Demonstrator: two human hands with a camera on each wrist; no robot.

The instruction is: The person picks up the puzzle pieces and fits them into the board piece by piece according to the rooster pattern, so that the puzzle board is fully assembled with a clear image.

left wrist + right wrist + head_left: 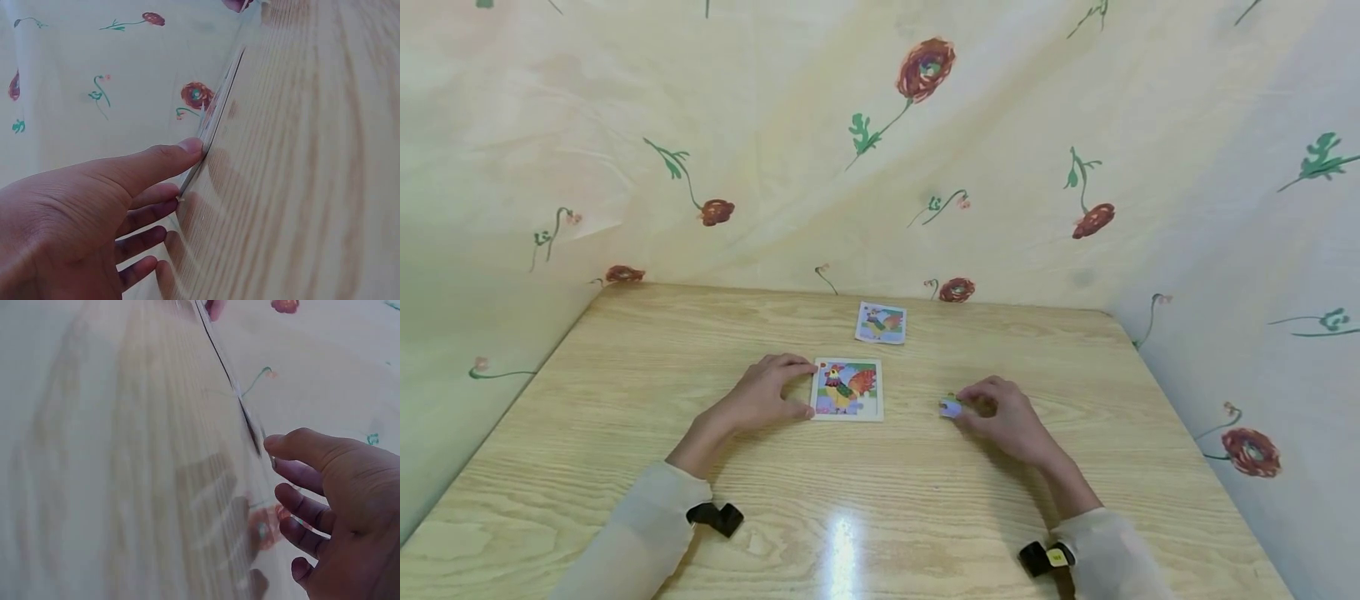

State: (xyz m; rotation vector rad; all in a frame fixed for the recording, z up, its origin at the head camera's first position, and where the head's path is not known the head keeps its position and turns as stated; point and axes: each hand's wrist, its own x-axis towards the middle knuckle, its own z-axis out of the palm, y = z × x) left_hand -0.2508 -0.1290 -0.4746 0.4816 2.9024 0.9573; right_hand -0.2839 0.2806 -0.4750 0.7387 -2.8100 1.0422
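A square jigsaw puzzle (847, 389) with a white border and a rooster picture lies flat on the table. Its lower right part shows a bare white gap. My left hand (762, 393) holds the board by its left side, thumb at the near corner and index finger at the far corner. In the left wrist view the thumb of this hand (81, 200) meets the thin edge of the board (220, 109). Right of the board, my right hand (1006, 417) pinches a lavender puzzle piece (951, 408) between thumb and index finger, just over the table.
Behind the puzzle lies a small picture card (881, 323) with the same rooster. The wooden table (760, 500) meets a flower-patterned cloth (790, 167) at the back and sides. Light glares off the tabletop near the front.
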